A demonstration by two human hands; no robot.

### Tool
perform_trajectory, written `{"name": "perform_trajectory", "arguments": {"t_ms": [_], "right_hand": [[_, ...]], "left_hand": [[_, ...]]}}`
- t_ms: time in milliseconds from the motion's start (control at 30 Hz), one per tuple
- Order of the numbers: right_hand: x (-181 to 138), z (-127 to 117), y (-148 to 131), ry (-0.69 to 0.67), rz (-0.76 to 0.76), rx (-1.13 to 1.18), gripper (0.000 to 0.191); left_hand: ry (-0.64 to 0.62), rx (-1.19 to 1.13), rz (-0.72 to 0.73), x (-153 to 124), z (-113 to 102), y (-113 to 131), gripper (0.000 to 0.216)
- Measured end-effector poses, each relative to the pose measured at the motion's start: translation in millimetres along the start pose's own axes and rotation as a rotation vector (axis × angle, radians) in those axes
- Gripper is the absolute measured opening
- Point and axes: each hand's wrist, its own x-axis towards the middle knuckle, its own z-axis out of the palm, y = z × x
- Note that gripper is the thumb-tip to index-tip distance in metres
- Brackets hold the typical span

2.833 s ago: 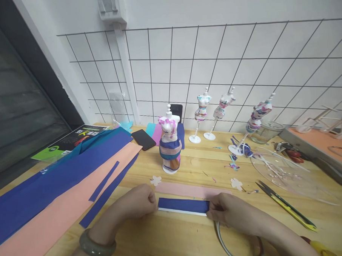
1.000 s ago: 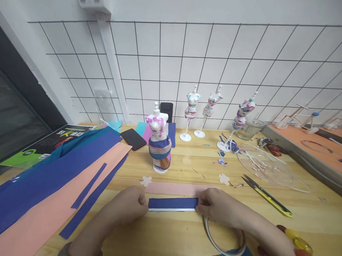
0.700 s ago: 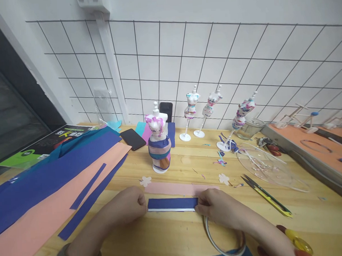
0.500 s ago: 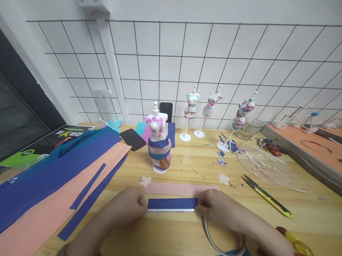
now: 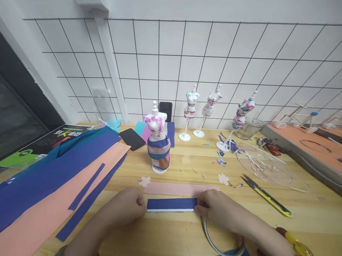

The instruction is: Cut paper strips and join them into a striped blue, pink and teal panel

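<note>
A dark blue strip (image 5: pixel 171 204) with a narrow white band along its near edge lies flat on the table. My left hand (image 5: pixel 129 205) is closed at the strip's left end, its fingertips curled under and partly hidden. At the other end my right hand (image 5: pixel 215 207) pinches the strip between thumb and fingers. Under the right wrist a thin white tape ring (image 5: pixel 211 239) is partly covered by the arm. Just beyond the blue strip lies a pink strip (image 5: pixel 168 187), touched by the right hand's knuckles. A small dress form (image 5: pixel 158 143) wrapped in coloured bands stands behind.
Blue and peach sheets (image 5: pixel 30 221) cover the left side, near a phone (image 5: pixel 132 139). A yellow-handled craft knife (image 5: pixel 267 196) lies right of my right hand. Three smaller dress forms (image 5: pixel 192 104) stand by the wall, with a glass (image 5: pixel 249 129) and a clear round plate (image 5: pixel 270 169) to the right.
Both hands hold nearly the same place at the strip's ends. The whole view has shifted very slightly; nothing has been let go.
</note>
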Motion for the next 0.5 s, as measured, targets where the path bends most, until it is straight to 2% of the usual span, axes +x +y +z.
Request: {"name": "perform_trajectory", "arguments": {"t_ms": [333, 500], "right_hand": [[0, 0, 1, -0.011, 0.001, -0.026, 0.019], [0, -2, 0, -0.001, -0.009, -0.033, 0.019]], "left_hand": [[0.061, 0.006, -0.007, 4, 5, -5, 0.008], [0.057, 0.005, -0.07, 8, -3, -16, 0.005]]}}
